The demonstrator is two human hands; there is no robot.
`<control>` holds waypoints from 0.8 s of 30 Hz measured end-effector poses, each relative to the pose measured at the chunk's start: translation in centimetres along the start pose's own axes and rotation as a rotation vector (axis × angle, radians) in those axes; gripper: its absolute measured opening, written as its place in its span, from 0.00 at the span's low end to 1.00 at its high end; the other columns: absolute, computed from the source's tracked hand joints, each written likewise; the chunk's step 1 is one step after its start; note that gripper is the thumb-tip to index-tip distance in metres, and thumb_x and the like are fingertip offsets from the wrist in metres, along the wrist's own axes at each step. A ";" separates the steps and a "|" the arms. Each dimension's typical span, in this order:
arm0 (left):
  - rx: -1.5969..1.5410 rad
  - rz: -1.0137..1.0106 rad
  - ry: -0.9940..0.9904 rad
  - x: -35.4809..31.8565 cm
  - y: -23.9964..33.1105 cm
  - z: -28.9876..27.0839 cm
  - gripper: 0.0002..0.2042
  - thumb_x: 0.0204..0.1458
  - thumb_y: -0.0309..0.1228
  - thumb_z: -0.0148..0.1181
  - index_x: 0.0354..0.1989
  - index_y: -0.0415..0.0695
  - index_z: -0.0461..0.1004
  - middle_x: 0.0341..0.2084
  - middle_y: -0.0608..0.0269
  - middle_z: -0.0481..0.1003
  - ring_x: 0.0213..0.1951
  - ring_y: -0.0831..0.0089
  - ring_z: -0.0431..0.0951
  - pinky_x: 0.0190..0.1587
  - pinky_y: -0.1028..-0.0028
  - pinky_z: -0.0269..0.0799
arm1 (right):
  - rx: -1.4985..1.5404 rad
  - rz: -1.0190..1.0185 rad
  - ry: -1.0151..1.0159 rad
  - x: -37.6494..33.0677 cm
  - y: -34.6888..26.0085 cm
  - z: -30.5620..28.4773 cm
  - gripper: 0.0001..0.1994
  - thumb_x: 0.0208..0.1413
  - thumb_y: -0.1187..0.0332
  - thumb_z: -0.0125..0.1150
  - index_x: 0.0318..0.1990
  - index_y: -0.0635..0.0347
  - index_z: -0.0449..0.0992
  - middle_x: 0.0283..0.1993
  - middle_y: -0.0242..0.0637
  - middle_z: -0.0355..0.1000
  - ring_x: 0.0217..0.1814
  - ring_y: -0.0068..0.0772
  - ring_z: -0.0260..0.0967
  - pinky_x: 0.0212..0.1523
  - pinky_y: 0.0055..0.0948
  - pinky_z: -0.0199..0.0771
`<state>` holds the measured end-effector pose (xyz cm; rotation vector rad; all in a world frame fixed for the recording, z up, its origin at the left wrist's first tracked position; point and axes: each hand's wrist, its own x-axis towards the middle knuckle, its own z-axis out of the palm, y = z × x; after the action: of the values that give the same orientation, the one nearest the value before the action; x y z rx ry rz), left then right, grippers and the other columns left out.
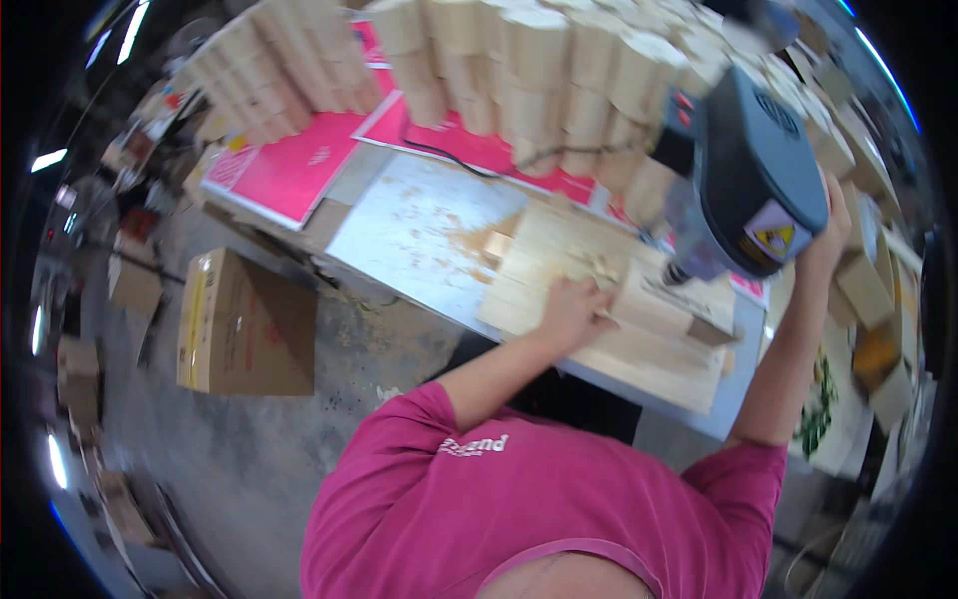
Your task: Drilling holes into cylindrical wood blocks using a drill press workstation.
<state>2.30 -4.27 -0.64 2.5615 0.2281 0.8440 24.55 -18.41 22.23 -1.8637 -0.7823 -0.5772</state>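
Note:
My left hand (574, 312) rests on a flat pale wooden board (519, 280), its fingers curled against the left end of a light wooden block (664, 304). Above that block stands the dark grey-blue head of a drill press (763, 175), which bears a yellow warning sticker. Its chuck (678, 273) points down close to the block's upper side; whether a bit touches the wood is too blurred to tell. At the right side of the drill head is my right hand (830, 230), closed, with most of its fingers and what they grip hidden.
Stacked wooden pieces (534, 80) line the back of the table on pink sheets (289, 170). Sawdust and chips lie on the pale tabletop (399, 235). A black cable (449, 157) runs behind. A cardboard box (249, 324) stands on the floor at left; more boxes are at right.

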 end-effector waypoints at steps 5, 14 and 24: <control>-0.274 -0.224 -0.036 0.0 0.7 -0.2 0.28 0.27 0.42 0.71 0.42 0.47 0.74 0.27 0.69 0.68 0.33 0.70 0.69 0.41 0.66 0.54 | 0.198 -0.039 0.006 -4.1 1.8 -0.1 0.18 0.60 0.63 0.46 0.53 0.65 0.66 0.50 0.38 0.67 0.52 0.29 0.63 0.54 0.26 0.59; -0.358 -0.046 -0.104 -0.2 -0.8 -1.7 0.24 0.27 0.39 0.72 0.36 0.45 0.74 0.29 0.68 0.69 0.36 0.72 0.69 0.44 0.68 0.54 | 0.009 0.369 -0.798 -17.4 7.2 -3.1 0.17 0.38 0.77 0.65 0.39 0.67 0.72 0.33 0.31 0.70 0.35 0.23 0.65 0.37 0.22 0.66; -0.771 -0.751 0.222 -5.8 -4.7 -24.0 0.10 0.34 0.27 0.67 0.26 0.42 0.75 0.22 0.70 0.73 0.27 0.82 0.71 0.32 0.79 0.68 | 0.520 0.607 -0.806 -23.0 2.3 -0.7 0.11 0.47 0.65 0.62 0.34 0.64 0.75 0.28 0.26 0.69 0.29 0.15 0.61 0.29 0.19 0.60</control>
<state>-16.80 6.58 11.47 1.4879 0.7147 0.7124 10.64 -25.75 5.25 -1.6786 -0.7075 0.7455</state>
